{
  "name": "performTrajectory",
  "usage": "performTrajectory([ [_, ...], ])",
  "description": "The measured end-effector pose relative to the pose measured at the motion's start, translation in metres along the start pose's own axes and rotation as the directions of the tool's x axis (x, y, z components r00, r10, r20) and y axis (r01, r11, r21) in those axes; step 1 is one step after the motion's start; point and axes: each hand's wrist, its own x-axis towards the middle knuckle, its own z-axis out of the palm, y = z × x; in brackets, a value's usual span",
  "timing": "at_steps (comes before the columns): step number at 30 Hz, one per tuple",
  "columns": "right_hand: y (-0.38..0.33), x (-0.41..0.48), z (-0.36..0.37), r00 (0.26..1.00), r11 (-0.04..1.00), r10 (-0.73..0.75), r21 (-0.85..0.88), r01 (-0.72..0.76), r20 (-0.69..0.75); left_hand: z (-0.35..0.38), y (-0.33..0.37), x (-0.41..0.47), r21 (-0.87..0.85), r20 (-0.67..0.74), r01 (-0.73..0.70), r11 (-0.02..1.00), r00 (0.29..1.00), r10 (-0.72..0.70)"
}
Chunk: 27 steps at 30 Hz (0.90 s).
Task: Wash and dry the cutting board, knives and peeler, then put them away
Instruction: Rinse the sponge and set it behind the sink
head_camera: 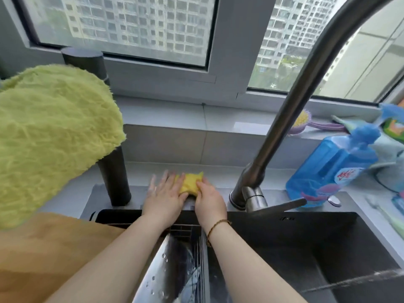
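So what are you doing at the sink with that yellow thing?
A person has both hands on a yellow sponge at the back edge of the dark sink. The right hand grips it; the left hand lies flat against it. A wet steel knife blade lies below, and the wooden cutting board rests at left.

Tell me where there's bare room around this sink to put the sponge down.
Bare: the back ledge between the dark post and the left hand on the sponge; the windowsill left of the brush; the right basin. Crowded: the counter around the blue detergent bottle, and the rack holding the cleaver.
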Motion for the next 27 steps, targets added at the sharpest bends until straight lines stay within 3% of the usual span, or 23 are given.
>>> performTrajectory([
  [4, 0.001, -0.004, -0.004, 0.997, 0.984, -0.059, -0.166, 0.068, 0.057, -0.005, 0.001, 0.000, 0.026, 0.055, 0.007, 1.000, 0.998, -0.008],
  [6, 0.002, -0.015, -0.010, 0.996, 0.990, -0.060, -0.126, 0.067, 0.061, -0.010, 0.004, -0.006, 0.008, 0.054, 0.017, 1.000, 0.998, -0.017],
  [9, 0.006, -0.046, -0.024, 0.996, 0.994, -0.089, 0.069, 0.088, 0.006, -0.020, 0.016, -0.022, -0.019, 0.004, 0.002, 1.000, 1.000, -0.002],
  [11, 0.014, -0.080, -0.036, 0.993, 0.970, -0.103, 0.216, 0.114, -0.060, -0.024, 0.030, -0.041, -0.088, -0.106, -0.085, 0.992, 0.991, 0.076],
  [13, 0.026, -0.118, -0.049, 0.989, 0.941, -0.074, 0.321, 0.112, -0.129, -0.024, 0.051, -0.067, -0.247, -0.350, -0.250, 0.936, 0.924, 0.154],
  [15, 0.038, -0.147, -0.061, 0.987, 0.918, -0.004, 0.390, 0.066, -0.159, -0.022, 0.071, -0.094, -0.401, -0.506, -0.396, 0.826, 0.848, 0.160],
  [18, 0.061, -0.173, -0.079, 0.964, 0.873, 0.147, 0.486, -0.023, -0.220, -0.017, 0.105, -0.130, -0.585, -0.408, -0.371, 0.722, 0.903, 0.133],
  [23, 0.088, -0.194, -0.106, 0.927, 0.747, 0.329, 0.650, -0.137, -0.182, -0.015, 0.157, -0.154, -0.633, -0.227, -0.311, 0.709, 0.950, 0.214],
  [27, 0.114, -0.214, -0.116, 0.853, 0.623, 0.505, 0.738, -0.259, -0.128, -0.015, 0.206, -0.158, -0.673, -0.016, -0.197, 0.713, 0.968, 0.252],
])
